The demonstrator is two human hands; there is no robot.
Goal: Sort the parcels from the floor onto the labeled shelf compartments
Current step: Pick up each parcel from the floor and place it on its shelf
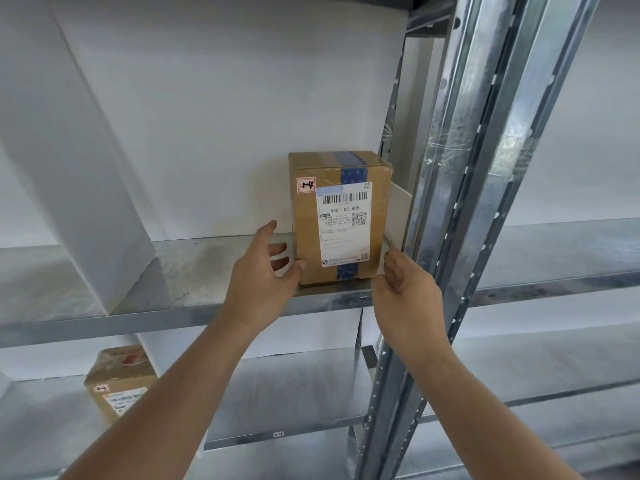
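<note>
Both bare forearms reach up to a cardboard parcel (341, 216) standing upright at the right end of the metal shelf (194, 268), left hand (263, 268) spread loosely against its left edge, right hand (403, 289) curled at its lower right corner, pinching the white divider (398, 216) there.

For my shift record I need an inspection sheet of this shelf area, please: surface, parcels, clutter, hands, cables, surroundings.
Surface: grey metal shelf, some smudges on it.
Job's things: upright cardboard parcel at the right end of the shelf, sticker marked 14, shipping label facing out; second parcel on the shelf below, left.
Clutter: nothing seen.
Hands: left hand has open fingers at the parcel's left side; right hand pinches the white divider sheet at the parcel's right.
Cables: nothing seen.
Surroundings: white back panel, white divider on the left, steel uprights on the right.
</note>
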